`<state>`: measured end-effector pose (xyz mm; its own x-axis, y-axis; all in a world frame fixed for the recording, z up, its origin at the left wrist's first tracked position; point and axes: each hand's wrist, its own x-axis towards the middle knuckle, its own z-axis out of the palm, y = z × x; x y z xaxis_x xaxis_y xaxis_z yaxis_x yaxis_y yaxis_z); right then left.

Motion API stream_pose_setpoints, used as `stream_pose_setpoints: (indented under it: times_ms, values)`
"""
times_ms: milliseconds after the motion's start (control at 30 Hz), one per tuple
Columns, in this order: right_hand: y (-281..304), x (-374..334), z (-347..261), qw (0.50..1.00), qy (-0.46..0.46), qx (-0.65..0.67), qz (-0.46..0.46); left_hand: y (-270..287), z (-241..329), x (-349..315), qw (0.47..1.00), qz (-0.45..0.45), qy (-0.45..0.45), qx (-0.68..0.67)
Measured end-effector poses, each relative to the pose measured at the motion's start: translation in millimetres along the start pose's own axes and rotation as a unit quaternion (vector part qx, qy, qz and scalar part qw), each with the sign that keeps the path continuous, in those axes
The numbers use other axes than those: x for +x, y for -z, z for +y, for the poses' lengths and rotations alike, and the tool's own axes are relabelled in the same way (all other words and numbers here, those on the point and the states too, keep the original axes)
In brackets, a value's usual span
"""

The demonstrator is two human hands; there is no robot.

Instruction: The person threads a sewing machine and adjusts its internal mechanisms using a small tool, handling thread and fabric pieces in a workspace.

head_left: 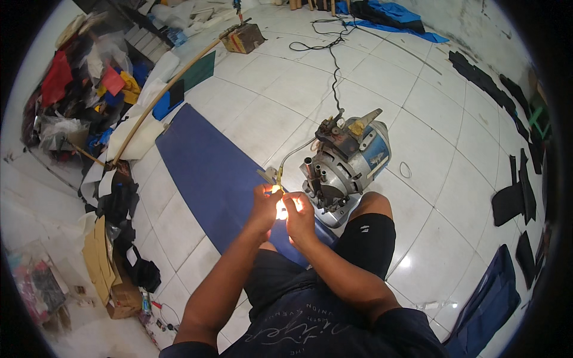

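Left hand and right hand curl inward, closure and hold indeterminable in glare; apparent fine handwork beside the machine next requires steadiness

Detail between left hand and right hand is being blown out by warm glare; white highlights are being reflected off floor tiles; edges are being bent, corners blacked out.
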<state>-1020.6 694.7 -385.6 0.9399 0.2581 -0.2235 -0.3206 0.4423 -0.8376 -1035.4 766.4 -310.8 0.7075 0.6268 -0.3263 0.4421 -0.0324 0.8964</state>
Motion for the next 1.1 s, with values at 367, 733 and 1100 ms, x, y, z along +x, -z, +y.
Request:
stream_pose_setpoints:
  times_ms: [367, 733, 1100]
  values:
    - [-7.2, -4.8, -20.0, 0.996, -0.002, -0.078, -0.034, 42.1, 41.9, 22.8, 0.879, -0.138, -0.170, 0.424]
    - [-5.7, 8.9, 0.5, 0.985, 0.126, -0.113, 0.029, 49.5, 47.4, 22.1, 0.958, -0.267, 0.056, 0.086]
    - [-1.8, 3.3, -6.6, 0.996, 0.072, -0.058, -0.009, 52.3, 32.8, 32.1, 0.955, -0.265, 0.059, 0.117]
